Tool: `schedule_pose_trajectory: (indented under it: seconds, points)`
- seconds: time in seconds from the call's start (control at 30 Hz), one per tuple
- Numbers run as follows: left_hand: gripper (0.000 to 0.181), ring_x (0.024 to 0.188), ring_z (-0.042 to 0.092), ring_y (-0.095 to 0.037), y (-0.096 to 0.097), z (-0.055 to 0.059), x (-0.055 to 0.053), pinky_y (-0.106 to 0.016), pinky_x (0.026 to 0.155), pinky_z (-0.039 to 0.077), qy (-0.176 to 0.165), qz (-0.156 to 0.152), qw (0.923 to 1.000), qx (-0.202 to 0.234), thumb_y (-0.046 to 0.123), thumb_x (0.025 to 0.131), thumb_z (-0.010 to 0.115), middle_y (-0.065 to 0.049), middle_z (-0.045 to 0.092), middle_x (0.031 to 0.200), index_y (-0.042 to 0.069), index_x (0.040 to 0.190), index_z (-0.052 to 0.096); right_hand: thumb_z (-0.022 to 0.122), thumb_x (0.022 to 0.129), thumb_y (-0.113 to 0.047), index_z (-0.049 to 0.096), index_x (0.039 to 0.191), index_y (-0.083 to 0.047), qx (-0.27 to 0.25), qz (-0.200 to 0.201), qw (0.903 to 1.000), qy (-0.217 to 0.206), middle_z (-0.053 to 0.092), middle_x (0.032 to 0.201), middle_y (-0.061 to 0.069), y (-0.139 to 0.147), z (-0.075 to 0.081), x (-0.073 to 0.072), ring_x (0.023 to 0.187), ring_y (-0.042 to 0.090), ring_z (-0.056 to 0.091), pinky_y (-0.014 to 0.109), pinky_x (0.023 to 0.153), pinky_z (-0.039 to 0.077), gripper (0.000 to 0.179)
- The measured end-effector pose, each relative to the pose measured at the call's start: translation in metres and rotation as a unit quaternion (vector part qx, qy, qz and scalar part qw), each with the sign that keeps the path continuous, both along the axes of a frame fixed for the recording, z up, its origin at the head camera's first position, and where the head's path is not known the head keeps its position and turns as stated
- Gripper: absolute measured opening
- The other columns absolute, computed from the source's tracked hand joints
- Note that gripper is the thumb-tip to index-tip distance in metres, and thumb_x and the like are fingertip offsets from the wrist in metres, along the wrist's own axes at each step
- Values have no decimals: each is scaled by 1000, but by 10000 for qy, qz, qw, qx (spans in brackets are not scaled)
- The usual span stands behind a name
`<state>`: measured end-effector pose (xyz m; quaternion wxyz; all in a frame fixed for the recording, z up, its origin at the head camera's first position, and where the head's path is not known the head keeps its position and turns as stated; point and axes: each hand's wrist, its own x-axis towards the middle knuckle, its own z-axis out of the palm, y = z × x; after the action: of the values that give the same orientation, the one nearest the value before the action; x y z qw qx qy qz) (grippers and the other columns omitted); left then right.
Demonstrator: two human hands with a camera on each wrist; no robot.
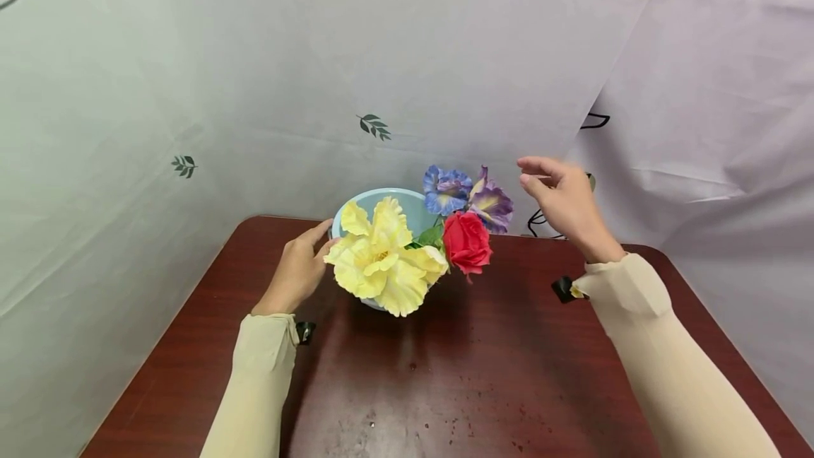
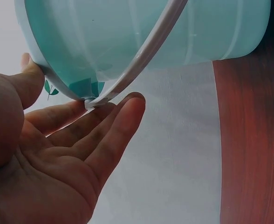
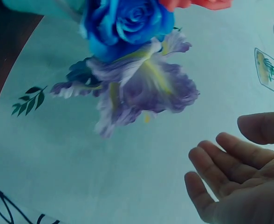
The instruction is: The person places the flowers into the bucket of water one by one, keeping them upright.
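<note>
My left hand (image 1: 301, 265) grips the rim of a pale blue bucket (image 1: 416, 214) at its left side. In the left wrist view, the thumb and fingers lie around the rim beside the joint of the bucket's white handle (image 2: 148, 51). Large yellow petals (image 1: 381, 256), a red rose (image 1: 467, 242), a blue ruffled flower (image 1: 447, 189) and a purple iris (image 1: 491, 203) stick out of the bucket's front and right. A blue rose (image 3: 132, 23) shows in the right wrist view. To the right of the flowers my right hand (image 1: 564, 202) hovers, holding nothing, its fingers loosely bent.
The bucket stands toward the back of a dark red wooden table (image 1: 394, 401). Pale cloth (image 1: 267, 90) with leaf prints hangs behind and at the sides. Black cables (image 1: 537, 219) lie behind the table's back edge, near my right hand.
</note>
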<state>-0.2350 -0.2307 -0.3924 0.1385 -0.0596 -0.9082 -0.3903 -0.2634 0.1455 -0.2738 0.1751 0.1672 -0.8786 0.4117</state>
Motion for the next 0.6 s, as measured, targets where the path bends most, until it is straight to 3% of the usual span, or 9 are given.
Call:
schedule_pose_trajectory:
  seconds: [0.13, 0.27, 0.33, 0.6]
  points:
    - [49, 136, 37, -36, 0, -1, 1, -53, 107, 34, 68, -20, 10000, -59, 16, 101, 52, -21, 42, 145, 2, 146, 39, 55, 99, -21, 59, 132, -8, 180, -121, 9997, 138, 58, 129, 18, 5, -8, 5, 114, 40, 55, 39, 79, 44, 36]
    - [48, 137, 35, -36, 1, -2, 3, -52, 107, 34, 153, -58, 9998, -120, 16, 101, 51, -20, 41, 146, 1, 146, 39, 55, 98, -21, 56, 135, -8, 408, -230, 9989, 63, 53, 134, 19, 9, -18, 10, 123, 40, 47, 52, 92, 41, 39]
    - [49, 138, 34, -36, 1, -4, 3, -52, 107, 34, 185, -92, 9997, -127, 16, 102, 50, -20, 39, 148, 2, 146, 39, 55, 99, -21, 53, 137, -6, 532, -220, 9983, 57, 49, 139, 20, 12, -21, 13, 128, 39, 42, 57, 102, 33, 41]
    - [54, 143, 19, -36, -2, -9, 5, -56, 113, 20, 151, -125, 9996, -198, 26, 105, 42, -17, 24, 156, 4, 151, 28, 55, 98, -20, 43, 142, 3, 1117, -240, 9934, 77, 38, 146, 27, 24, -36, 23, 134, 45, 32, 62, 106, 25, 50]
